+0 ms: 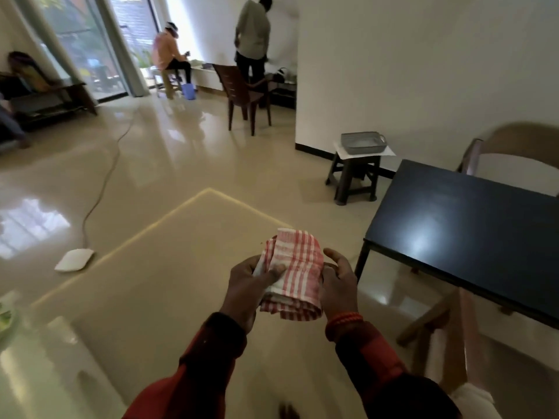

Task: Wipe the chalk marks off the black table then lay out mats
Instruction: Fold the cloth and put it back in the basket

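Two hands hold one folded cloth (pixel 295 272) in front of the body, above the tiled floor (pixel 169 164) and left of the black table (pixel 472 234); cloth is woven, red-and-white checked, bunched into a thick soft wad with layered edges hanging at its lower side. Left hand (pixel 248 290) grips the cloth's left side, thumb laid across the top of the fabric, fingers curled underneath; right hand (pixel 337 281) holds the right side, thumb raised and slightly apart from the cloth, fingers wrapped behind it, so their exact lie cannot be told. Both forearms reach forward from the lower frame in dark red sleeves (pixel 211 355); a beaded orange-red bracelet (pixel 344 323) sits on the right wrist.

Black table stands to the right, well apart from the cloth; top is flat, rectangular, smooth and glossy, with a pale glare patch; thin dark legs; any chalk marks too faint to tell. Wooden chair with curved back (pixel 514 152) behind it; another wooden chair (pixel 438 337) partly under its near edge. Dark plastic stool (pixel 354 179) near the wall carries a grey rectangular tray (pixel 363 142) on a white sheet. Floor is polished beige, strongly reflective; a cable (pixel 106 173) runs across it to a white flat device (pixel 74 260). Farther back: dark wooden chair (pixel 242 95), one person seated (pixel 169 55), one person standing (pixel 252 34).
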